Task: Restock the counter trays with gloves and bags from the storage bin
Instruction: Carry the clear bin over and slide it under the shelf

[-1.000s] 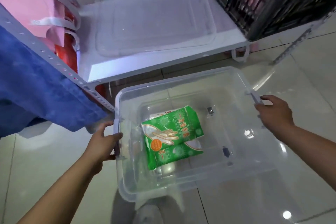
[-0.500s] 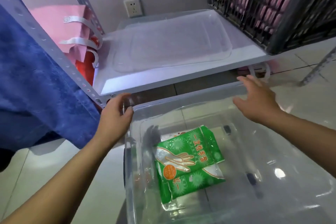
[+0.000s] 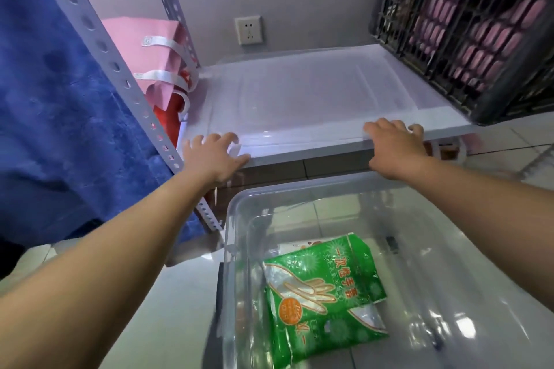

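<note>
A clear storage bin (image 3: 239, 198) stands on the tiled floor below me, lid off. Inside it lie green packets of disposable gloves (image 3: 323, 281), one overlapping another. The bin's clear lid (image 3: 299, 99) lies flat on a low white shelf (image 3: 299, 156) just behind the bin. My left hand (image 3: 214, 156) grips the lid's front left corner, fingers curled over its edge. At the front right corner, my right hand (image 3: 392, 144) holds the lid's edge the same way.
A black plastic crate (image 3: 464, 24) with pink items overhangs the shelf's right end. A pink bag (image 3: 156, 48) and a red one stand at the shelf's left. Blue cloth (image 3: 60, 129) hangs over a perforated metal post (image 3: 114, 69). A wall socket (image 3: 248, 29) sits behind.
Both hands left the bin's sides and reached forward to the shelf, where they now hold the lid's front edge. My view has tilted up toward the shelf.
</note>
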A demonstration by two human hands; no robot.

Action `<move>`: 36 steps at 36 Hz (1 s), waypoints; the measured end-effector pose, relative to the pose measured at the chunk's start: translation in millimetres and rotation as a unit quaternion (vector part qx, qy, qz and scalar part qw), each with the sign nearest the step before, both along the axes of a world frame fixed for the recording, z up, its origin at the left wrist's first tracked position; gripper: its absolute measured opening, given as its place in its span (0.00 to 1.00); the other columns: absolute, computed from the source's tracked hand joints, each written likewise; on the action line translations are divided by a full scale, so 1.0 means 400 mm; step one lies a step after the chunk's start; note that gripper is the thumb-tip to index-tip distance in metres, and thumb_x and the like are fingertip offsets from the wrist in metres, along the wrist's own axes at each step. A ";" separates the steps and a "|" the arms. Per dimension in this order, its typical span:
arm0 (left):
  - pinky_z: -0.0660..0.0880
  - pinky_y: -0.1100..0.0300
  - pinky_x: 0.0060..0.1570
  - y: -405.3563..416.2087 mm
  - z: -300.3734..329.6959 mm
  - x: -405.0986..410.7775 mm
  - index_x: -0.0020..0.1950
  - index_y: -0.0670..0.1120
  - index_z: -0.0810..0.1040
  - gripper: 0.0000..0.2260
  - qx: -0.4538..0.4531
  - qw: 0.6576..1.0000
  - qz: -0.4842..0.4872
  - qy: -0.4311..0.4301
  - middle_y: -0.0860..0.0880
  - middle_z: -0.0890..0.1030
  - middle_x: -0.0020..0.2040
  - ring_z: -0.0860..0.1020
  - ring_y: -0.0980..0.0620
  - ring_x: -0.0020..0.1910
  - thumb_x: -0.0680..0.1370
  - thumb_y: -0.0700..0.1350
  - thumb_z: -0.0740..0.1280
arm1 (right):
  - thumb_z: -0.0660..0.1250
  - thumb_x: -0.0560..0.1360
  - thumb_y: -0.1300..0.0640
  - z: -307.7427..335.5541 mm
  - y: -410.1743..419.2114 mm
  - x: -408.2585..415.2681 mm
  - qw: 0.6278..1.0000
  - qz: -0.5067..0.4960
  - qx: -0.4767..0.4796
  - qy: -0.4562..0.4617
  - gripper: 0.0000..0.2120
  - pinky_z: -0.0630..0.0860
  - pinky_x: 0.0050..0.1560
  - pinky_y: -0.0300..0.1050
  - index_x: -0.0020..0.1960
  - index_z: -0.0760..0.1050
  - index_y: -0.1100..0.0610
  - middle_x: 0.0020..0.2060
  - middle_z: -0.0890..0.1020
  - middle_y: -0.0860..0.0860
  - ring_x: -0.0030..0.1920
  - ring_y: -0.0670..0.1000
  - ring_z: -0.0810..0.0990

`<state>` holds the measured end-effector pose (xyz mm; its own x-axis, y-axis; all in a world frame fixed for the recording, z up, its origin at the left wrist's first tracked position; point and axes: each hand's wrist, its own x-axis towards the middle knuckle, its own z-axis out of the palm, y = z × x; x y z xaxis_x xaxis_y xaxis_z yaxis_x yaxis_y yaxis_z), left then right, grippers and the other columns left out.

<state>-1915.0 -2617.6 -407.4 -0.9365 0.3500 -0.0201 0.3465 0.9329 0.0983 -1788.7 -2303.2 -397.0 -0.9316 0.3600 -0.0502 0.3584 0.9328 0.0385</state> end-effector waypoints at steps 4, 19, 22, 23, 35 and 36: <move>0.66 0.47 0.62 -0.077 0.005 0.112 0.50 0.45 0.78 0.08 -0.045 0.984 -0.074 0.154 0.43 0.81 0.46 0.76 0.40 0.51 0.71 0.41 0.70 | 0.65 0.70 0.62 -0.016 -0.007 0.112 0.992 0.007 0.108 0.064 0.10 0.61 0.55 0.53 0.48 0.71 0.50 0.48 0.78 0.49 0.53 0.55 0.73; 0.72 0.50 0.42 -0.156 0.436 0.414 0.48 0.43 0.74 0.15 0.181 0.946 -0.055 0.263 0.44 0.74 0.47 0.74 0.41 0.43 0.67 0.36 0.77 | 0.72 0.67 0.49 0.342 0.011 0.398 0.894 0.084 0.041 0.437 0.17 0.61 0.51 0.53 0.51 0.75 0.56 0.42 0.76 0.57 0.49 0.60 0.73; 0.78 0.50 0.46 -0.144 0.534 0.442 0.55 0.54 0.76 0.20 0.298 0.903 -0.085 0.299 0.57 0.72 0.51 0.74 0.50 0.49 0.68 0.37 0.75 | 0.70 0.73 0.44 0.439 0.047 0.427 0.874 0.104 0.052 0.472 0.19 0.61 0.56 0.57 0.57 0.74 0.55 0.48 0.77 0.57 0.55 0.61 0.73; 0.79 0.56 0.47 -0.142 0.566 0.447 0.57 0.61 0.74 0.24 0.336 0.884 -0.097 0.310 0.62 0.72 0.51 0.74 0.53 0.51 0.69 0.39 0.74 | 0.67 0.75 0.42 0.467 0.062 0.435 0.865 0.109 0.064 0.485 0.19 0.60 0.58 0.57 0.59 0.74 0.54 0.51 0.76 0.56 0.57 0.61 0.73; 0.80 0.45 0.53 -0.069 0.458 0.421 0.67 0.52 0.78 0.21 0.359 0.932 0.035 0.037 0.42 0.83 0.52 0.80 0.45 0.44 0.74 0.38 0.69 | 0.66 0.74 0.37 0.386 0.124 0.434 0.962 0.016 -0.119 0.244 0.26 0.71 0.59 0.57 0.67 0.75 0.49 0.61 0.81 0.53 0.62 0.63 0.72; 0.81 0.42 0.49 -0.071 0.423 0.427 0.67 0.52 0.78 0.22 0.361 0.931 0.044 0.003 0.42 0.82 0.51 0.78 0.47 0.44 0.75 0.38 0.69 | 0.66 0.74 0.37 0.356 0.126 0.433 0.965 0.013 -0.127 0.230 0.26 0.72 0.59 0.57 0.67 0.75 0.49 0.61 0.81 0.53 0.63 0.62 0.72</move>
<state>-1744.4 -2645.9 -238.2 -0.9619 0.1917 0.1951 0.2733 0.6491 0.7099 -1615.4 -2252.8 -254.6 -0.8852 0.3659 0.2873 0.2587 0.9004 -0.3497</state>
